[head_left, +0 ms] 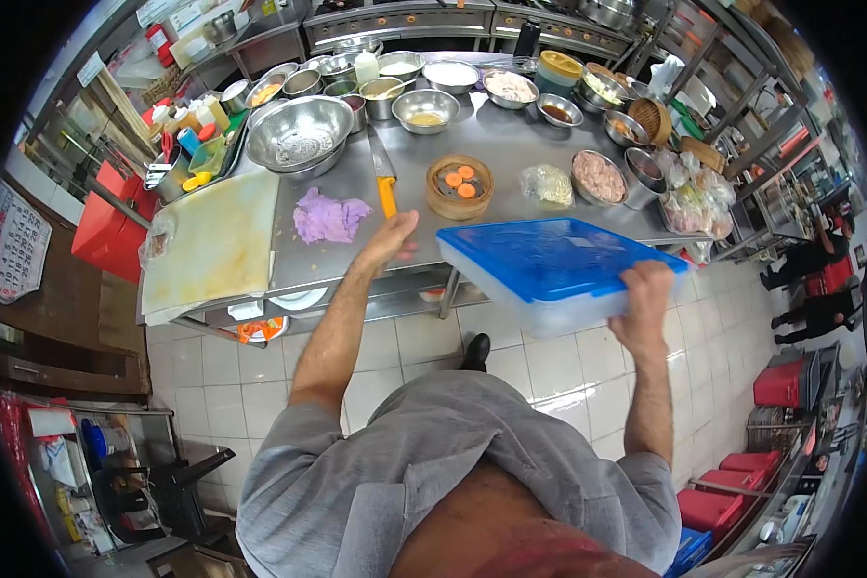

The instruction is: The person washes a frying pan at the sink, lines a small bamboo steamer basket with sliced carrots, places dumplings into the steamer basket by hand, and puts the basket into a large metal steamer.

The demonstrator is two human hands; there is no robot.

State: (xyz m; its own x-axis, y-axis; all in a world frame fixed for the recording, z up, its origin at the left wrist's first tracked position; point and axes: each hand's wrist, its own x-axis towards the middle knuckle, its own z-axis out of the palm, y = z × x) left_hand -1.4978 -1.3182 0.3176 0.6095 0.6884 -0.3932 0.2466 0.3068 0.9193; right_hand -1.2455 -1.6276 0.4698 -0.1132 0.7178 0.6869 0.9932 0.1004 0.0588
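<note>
A clear plastic container with a blue lid (559, 255) is tilted over the near edge of the steel table. My right hand (643, 299) is closed on its right end. My left hand (391, 241) is over the table's front edge, holding nothing, its fingers slightly blurred and loosely apart. Just beyond it lies a knife (386, 196) with a yellow handle, its blade pointing away. A purple cloth-like piece (328, 216) rests to the left. Right of the knife, a round bamboo steamer (459, 187) holds several orange round pieces.
A white cutting board (212, 246) lies at the table's left end, with large steel bowls (300, 130) behind it. A bag of pale shreds (547, 186) and a bowl of minced meat (599, 178) stand to the right. Many bowls line the back. People (814, 260) stand far right.
</note>
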